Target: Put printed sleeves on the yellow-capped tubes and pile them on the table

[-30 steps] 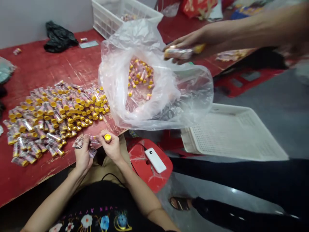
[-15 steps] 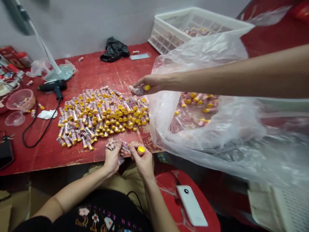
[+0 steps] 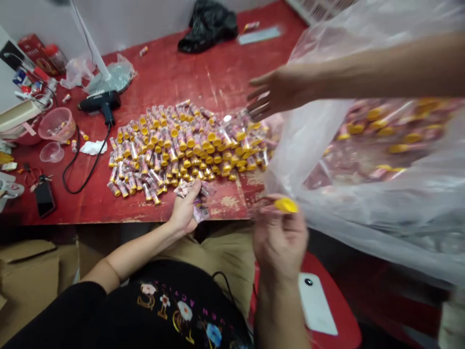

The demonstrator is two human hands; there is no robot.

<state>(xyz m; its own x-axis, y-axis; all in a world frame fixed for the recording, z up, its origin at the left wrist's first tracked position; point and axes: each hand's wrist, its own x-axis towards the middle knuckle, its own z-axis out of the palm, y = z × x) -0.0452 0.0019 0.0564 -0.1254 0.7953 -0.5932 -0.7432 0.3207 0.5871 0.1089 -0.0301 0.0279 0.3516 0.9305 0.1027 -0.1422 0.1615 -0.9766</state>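
My left hand [image 3: 184,209] is closed on several small printed wrappers [image 3: 199,209] at the table's front edge. To its right, my right hand [image 3: 281,237] is raised and blurred, its fingers closed round a yellow cap [image 3: 286,205]; whether a tube is attached is too smeared to tell. Behind my hands lies a big heap of clear tubes with yellow caps [image 3: 174,145] on the red table [image 3: 163,77]. Another person's hand [image 3: 279,92] reaches in from the right, fingers spread above the heap's right end.
A large clear plastic bag [image 3: 327,203] with more capped tubes stands at the right. A black heat gun [image 3: 101,104], its cable, a pink bowl [image 3: 58,127] and a phone [image 3: 44,196] are at the left. Behind lies a black bag [image 3: 210,26].
The view has turned right and closer. My right hand has moved away from my left, rightward, with the yellow cap. The other person's hand has let go of its tubes and opened.
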